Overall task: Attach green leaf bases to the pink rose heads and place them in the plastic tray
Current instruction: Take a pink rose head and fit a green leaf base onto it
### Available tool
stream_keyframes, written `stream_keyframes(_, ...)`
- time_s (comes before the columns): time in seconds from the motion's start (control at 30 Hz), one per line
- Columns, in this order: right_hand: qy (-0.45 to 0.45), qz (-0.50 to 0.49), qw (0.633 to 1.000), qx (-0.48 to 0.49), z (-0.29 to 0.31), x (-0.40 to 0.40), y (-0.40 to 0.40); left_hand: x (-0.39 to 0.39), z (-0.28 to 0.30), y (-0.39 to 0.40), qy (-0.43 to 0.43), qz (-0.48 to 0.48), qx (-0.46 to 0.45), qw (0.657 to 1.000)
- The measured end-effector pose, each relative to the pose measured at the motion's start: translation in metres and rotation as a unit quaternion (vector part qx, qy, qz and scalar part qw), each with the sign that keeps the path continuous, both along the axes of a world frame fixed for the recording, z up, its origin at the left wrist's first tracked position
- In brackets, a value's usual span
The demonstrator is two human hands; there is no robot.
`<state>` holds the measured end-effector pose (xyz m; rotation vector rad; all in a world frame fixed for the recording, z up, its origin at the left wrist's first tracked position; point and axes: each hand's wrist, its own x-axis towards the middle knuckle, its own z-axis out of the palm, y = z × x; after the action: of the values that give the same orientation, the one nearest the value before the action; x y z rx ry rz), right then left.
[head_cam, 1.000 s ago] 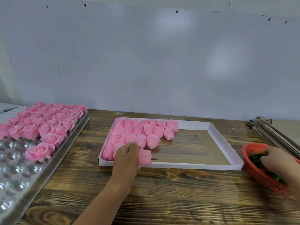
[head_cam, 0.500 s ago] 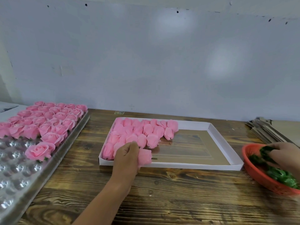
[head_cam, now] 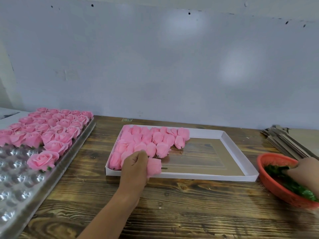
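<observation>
My left hand [head_cam: 134, 168] grips a pink rose head [head_cam: 154, 167] over the front edge of a white cardboard box [head_cam: 240, 154]; a short stem pokes out of the rose to the right. Several more bare rose heads [head_cam: 150, 140] lie in the box's left half. My right hand [head_cam: 305, 173] reaches into a red basket [head_cam: 271, 183] of green leaf bases [head_cam: 293, 184], fingers down among them; whether it holds one is hidden. The clear plastic tray [head_cam: 20, 187] on the left carries several finished roses [head_cam: 48, 128] in its far rows.
A wooden table [head_cam: 189, 204] holds everything. A stack of flat cardboard sheets [head_cam: 290, 142] lies at the far right, behind the basket. A grey wall stands close behind the table. The tray's near cups are bare.
My right hand has dipped back down into the leaf bases in the red basket. My left hand has stayed put with the rose head.
</observation>
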<state>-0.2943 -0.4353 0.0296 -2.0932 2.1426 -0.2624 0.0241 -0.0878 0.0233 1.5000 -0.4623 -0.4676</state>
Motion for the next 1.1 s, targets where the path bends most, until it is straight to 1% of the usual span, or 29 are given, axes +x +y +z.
stream_keyframes(0.1,0.013,0.008,1.0,0.021,0.002,0.002,0.008,0.0,0.0,0.0,-0.001,0.0,-0.002,1.0)
stream_keyframes(0.3,0.001,-0.004,1.0,0.03,0.01,-0.001,0.015,0.001,-0.001,0.0,0.003,-0.002,-0.003,1.0)
stream_keyframes(0.43,0.003,-0.022,0.998,0.062,-0.002,-0.014,-0.021,0.001,-0.003,0.0,0.001,0.0,-0.006,1.0)
stream_keyframes(0.53,0.019,-0.028,0.998,0.048,-0.022,-0.03,-0.065,0.002,-0.003,0.0,0.0,-0.002,-0.009,1.0)
stream_keyframes(0.57,0.021,-0.021,0.999,0.041,-0.029,-0.035,-0.077,0.002,-0.003,0.0,-0.001,-0.003,-0.008,1.0)
stream_keyframes(0.63,0.008,0.011,0.998,0.068,-0.041,-0.043,-0.101,0.002,-0.003,0.0,0.0,-0.002,-0.009,1.0)
stream_keyframes(0.7,-0.002,0.04,0.996,0.073,-0.047,-0.046,-0.104,0.002,-0.003,-0.001,0.0,-0.003,-0.009,1.0)
stream_keyframes(0.77,0.001,0.032,0.998,0.049,-0.042,-0.044,-0.092,0.002,-0.003,-0.001,0.0,-0.004,-0.008,1.0)
stream_keyframes(0.87,-0.024,0.014,0.998,0.059,-0.025,-0.034,-0.06,0.002,-0.003,0.0,0.004,-0.006,-0.01,1.0)
stream_keyframes(0.93,-0.066,0.005,0.997,0.051,-0.015,-0.028,-0.042,0.002,-0.003,-0.001,0.003,-0.006,-0.008,1.0)
stream_keyframes(1.0,-0.098,0.004,0.995,-0.001,-0.011,-0.023,-0.039,0.003,-0.004,-0.001,0.0,-0.007,-0.006,1.0)
stream_keyframes(1.1,-0.225,0.003,0.974,-0.016,-0.001,-0.005,-0.052,0.002,-0.004,-0.002,-0.01,-0.008,0.0,1.0)
